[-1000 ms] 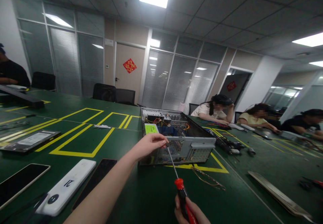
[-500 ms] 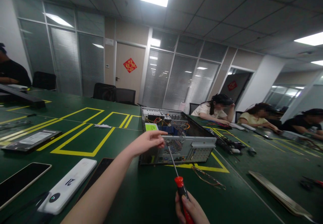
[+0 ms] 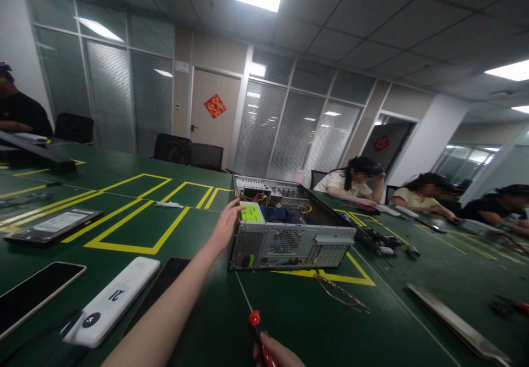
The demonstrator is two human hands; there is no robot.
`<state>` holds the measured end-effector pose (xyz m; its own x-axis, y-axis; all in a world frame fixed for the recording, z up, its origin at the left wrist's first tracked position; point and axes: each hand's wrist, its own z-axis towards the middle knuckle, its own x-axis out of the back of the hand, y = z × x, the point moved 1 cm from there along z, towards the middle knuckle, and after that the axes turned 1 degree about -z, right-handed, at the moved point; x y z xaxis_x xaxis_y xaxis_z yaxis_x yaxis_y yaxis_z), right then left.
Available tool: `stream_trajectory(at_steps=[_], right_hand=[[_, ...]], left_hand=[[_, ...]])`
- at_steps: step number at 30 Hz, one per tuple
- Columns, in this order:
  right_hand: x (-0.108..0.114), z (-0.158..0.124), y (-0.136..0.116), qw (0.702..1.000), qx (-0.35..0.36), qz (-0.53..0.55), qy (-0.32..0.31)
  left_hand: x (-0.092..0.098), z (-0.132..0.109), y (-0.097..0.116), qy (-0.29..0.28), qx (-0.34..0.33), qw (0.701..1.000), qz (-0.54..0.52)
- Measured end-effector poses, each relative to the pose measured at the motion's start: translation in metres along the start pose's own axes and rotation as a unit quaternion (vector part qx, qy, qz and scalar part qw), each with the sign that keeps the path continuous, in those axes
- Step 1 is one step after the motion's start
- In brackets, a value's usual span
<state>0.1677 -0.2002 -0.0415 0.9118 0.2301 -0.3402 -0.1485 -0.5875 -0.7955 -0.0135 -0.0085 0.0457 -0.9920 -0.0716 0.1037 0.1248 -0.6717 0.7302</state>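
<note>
An open desktop computer case (image 3: pixel 303 244) lies on the green table, its rear panel towards me. Inside its near left corner sits a power supply with a bright green label (image 3: pixel 251 212). My left hand (image 3: pixel 225 225) is closed on the case's left edge, fingertips over the rim beside that label. In front of the case, my right hand (image 3: pixel 278 351) is wrapped around the red and black handle of a screwdriver (image 3: pixel 255 318). The shaft slants up and left, its tip near the lower left corner of the rear panel; contact cannot be told.
Left on the table (image 3: pixel 198 323) are a hard drive (image 3: pixel 55 225), a phone (image 3: pixel 39 295), a white power bank (image 3: pixel 113 301) and a dark flat object (image 3: pixel 159 290). Right of the case lie thin wires (image 3: pixel 343 292), cables (image 3: pixel 378 240) and a metal strip (image 3: pixel 454 320). Other people sit around.
My left hand has moved left and back from above the rear panel to the case's left edge. My right hand has shifted the screwdriver left and lower, away from the vent grille.
</note>
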Motion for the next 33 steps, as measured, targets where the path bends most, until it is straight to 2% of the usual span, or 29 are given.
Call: stream_trajectory(at_steps=[7, 18, 33], right_hand=[[0.003, 0.013, 0.003, 0.999, -0.030, 0.020, -0.008], [0.000, 0.013, -0.005, 0.998, -0.039, 0.032, -0.024], [-0.002, 0.025, 0.003, 0.998, -0.041, 0.041, -0.034]], left_hand=[[-0.009, -0.006, -0.013, 0.018, 0.016, 0.999, -0.037], [-0.010, -0.005, -0.015, 0.015, 0.016, 0.999, -0.045], [-0.010, -0.007, -0.010, 0.026, 0.025, 0.998, -0.056]])
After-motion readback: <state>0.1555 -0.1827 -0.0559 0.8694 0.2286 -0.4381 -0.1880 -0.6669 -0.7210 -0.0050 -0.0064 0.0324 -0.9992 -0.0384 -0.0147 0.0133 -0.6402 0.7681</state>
